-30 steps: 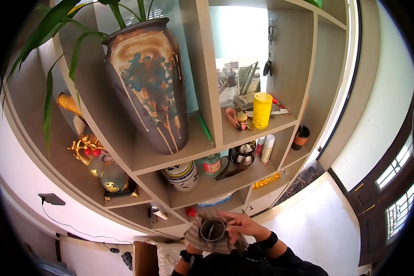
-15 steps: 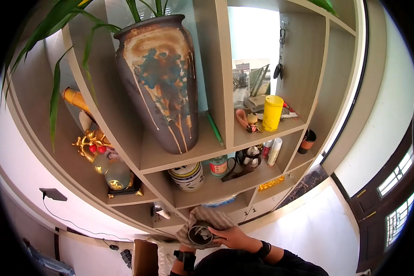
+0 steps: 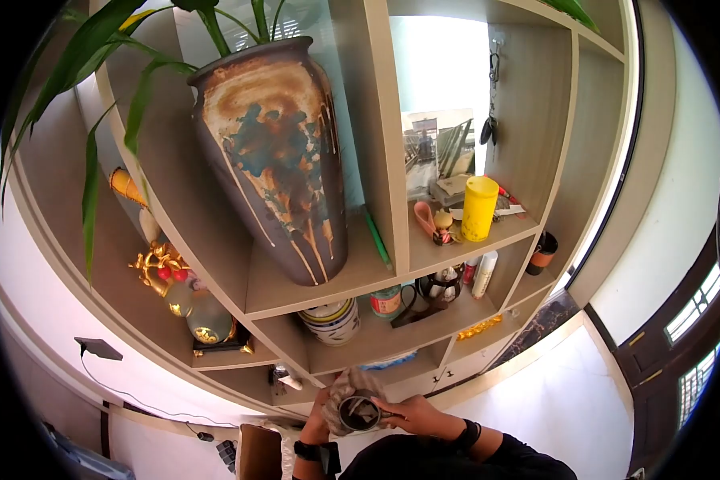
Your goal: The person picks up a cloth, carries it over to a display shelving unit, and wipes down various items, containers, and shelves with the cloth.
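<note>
Low in the head view, a dark round cup (image 3: 359, 414) is held with its mouth turned up toward me. My right hand (image 3: 418, 417) is closed on the cup's right side, thumb and fingers at the rim, where a handle may be hidden. A striped grey-brown cloth (image 3: 346, 390) is bunched around the cup's far and left sides. My left hand (image 3: 317, 422) grips this cloth against the cup from the left; most of its fingers are hidden behind the folds. Something pale shows inside the cup, perhaps cloth or a reflection.
A wooden shelf unit (image 3: 312, 300) stands before me. It bears a big painted vase (image 3: 276, 160) with a plant, a yellow canister (image 3: 479, 210), a striped ceramic jar (image 3: 332, 322) and a gold-trimmed ornament (image 3: 210, 324). An open cardboard box (image 3: 260, 452) is at lower left.
My left hand, mostly hidden under the cloth before, now shows at its left side. The cloth is bunched more tightly around the cup. The shelves sit slightly lower in view.
</note>
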Tool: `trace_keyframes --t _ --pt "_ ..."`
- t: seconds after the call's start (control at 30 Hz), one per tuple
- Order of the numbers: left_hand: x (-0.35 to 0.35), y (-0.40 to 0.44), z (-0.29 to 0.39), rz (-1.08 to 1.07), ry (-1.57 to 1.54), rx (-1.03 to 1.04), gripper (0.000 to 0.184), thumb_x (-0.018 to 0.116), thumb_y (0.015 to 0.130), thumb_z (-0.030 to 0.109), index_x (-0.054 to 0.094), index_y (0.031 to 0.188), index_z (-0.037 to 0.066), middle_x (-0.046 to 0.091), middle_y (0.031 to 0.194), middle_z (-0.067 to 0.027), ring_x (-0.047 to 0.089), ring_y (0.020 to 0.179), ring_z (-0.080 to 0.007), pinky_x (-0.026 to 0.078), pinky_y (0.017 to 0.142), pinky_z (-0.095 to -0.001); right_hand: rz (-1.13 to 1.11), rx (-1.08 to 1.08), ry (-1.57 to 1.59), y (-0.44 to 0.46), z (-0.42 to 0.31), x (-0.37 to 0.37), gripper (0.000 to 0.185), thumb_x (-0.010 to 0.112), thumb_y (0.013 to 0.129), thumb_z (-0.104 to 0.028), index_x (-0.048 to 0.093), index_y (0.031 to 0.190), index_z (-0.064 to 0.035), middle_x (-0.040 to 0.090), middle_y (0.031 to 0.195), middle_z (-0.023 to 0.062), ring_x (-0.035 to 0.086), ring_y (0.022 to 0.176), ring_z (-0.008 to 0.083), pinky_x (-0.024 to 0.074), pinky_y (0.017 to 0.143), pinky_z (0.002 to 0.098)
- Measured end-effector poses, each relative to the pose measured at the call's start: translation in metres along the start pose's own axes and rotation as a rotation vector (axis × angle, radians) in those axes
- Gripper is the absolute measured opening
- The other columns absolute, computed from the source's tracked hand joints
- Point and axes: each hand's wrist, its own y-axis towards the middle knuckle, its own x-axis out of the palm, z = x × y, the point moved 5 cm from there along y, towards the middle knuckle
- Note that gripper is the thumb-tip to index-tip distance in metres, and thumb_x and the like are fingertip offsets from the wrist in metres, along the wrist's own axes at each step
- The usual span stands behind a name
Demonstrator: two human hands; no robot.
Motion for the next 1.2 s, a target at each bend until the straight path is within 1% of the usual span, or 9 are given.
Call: trace_keyframes --t 0.1,0.13,0.23,0.37,0.4,0.5,0.8,0.97,1.2 --pt "-0.001 -0.001 0.001 0.268 -0.369 0.060 0.029 0.050 0.079 0.013 0.047 0.104 -0.001 0.057 0.082 -0.0065 0.054 0.077 -0.0136 0.044 0.066 -0.0227 -0.024 0.005 0.038 0.001 0.008 -0.011 0.053 0.055 0.075 -0.025 0.034 0.123 -0.0169 0.050 0.050 0.0095 0.050 0.044 0.0284 0.0391 0.042 0.0339" --pt "-0.026 0.009 -0.011 0.339 -0.077 0.110 0.024 0.048 0.080 0.011 0.048 0.102 0.000 0.057 0.084 -0.0079 0.055 0.079 -0.0162 0.045 0.068 -0.0249 -0.005 0.109 0.110 0.001 0.013 -0.019 0.053 0.055 0.075 -0.025 0.034 0.123 -0.0159 0.053 0.053 0.0086 0.053 0.048 0.0272 0.0411 0.045 0.0326" --pt "-0.033 -0.007 0.007 0.473 -0.276 0.153 0.023 0.047 0.081 0.013 0.048 0.100 0.000 0.056 0.087 -0.0081 0.055 0.079 -0.0174 0.046 0.069 -0.0268 0.006 0.232 0.094 -0.001 0.011 -0.060 0.053 0.053 0.078 -0.022 0.030 0.124 -0.0117 0.060 0.063 0.0078 0.058 0.059 0.0241 0.0453 0.054 0.0290" --pt "-0.013 -0.031 0.028 0.287 -0.253 0.166 0.024 0.045 0.082 0.016 0.048 0.100 0.000 0.056 0.089 -0.0068 0.055 0.078 -0.0167 0.046 0.067 -0.0279 0.267 0.056 0.026 0.001 -0.038 -0.147 0.070 0.051 0.077 -0.002 0.006 0.130 -0.0107 0.060 0.065 0.0103 0.060 0.060 0.0213 0.0468 0.058 0.0305" --pt "-0.034 -0.027 0.007 0.408 -0.333 0.053 0.025 0.046 0.082 0.018 0.050 0.097 0.000 0.056 0.086 -0.0058 0.055 0.076 -0.0157 0.046 0.067 -0.0277 0.330 0.008 0.243 0.001 -0.038 -0.159 0.073 0.048 0.077 0.001 -0.001 0.130 -0.0108 0.059 0.064 0.0106 0.060 0.060 0.0217 0.0475 0.058 0.0308" --pt "-0.010 -0.037 0.017 0.392 -0.154 0.112 0.022 0.046 0.081 0.018 0.051 0.093 0.000 0.055 0.084 -0.0045 0.055 0.074 -0.0144 0.046 0.066 -0.0273 0.570 0.036 0.649 0.022 -0.061 -0.198 0.074 0.041 0.079 0.004 -0.011 0.128 -0.0102 0.055 0.062 0.0110 0.058 0.055 0.0225 0.0486 0.053 0.0295" --pt "-0.016 -0.003 -0.021 0.250 -0.244 0.004 0.019 0.052 0.078 0.017 0.051 0.090 0.001 0.055 0.076 -0.0027 0.052 0.065 -0.0124 0.043 0.059 -0.0245 0.730 0.104 0.948 0.093 -0.040 -0.211 0.063 0.047 0.082 -0.014 0.007 0.127 0.0031 0.047 0.054 0.0036 0.042 0.032 0.0111 0.0348 0.030 0.0212" --pt "-0.023 -0.004 -0.024 0.282 -0.276 0.010 0.016 0.049 0.080 0.013 0.051 0.090 0.001 0.055 0.077 -0.0032 0.053 0.067 -0.0139 0.044 0.062 -0.0244 0.780 0.085 1.047 0.104 -0.040 -0.205 0.060 0.046 0.083 -0.016 0.009 0.126 0.0035 0.047 0.053 0.0015 0.038 0.031 0.0101 0.0303 0.032 0.0185" --pt "-0.052 0.001 -0.043 0.302 -0.381 0.110 0.022 0.046 0.081 0.014 0.048 0.097 -0.001 0.054 0.082 -0.0069 0.053 0.073 -0.0154 0.045 0.065 -0.0271 0.628 0.190 0.822 0.128 -0.026 -0.197 0.066 0.046 0.083 -0.015 -0.001 0.128 -0.0022 0.055 0.069 0.0100 0.049 0.040 0.0137 0.0340 0.036 0.0203"
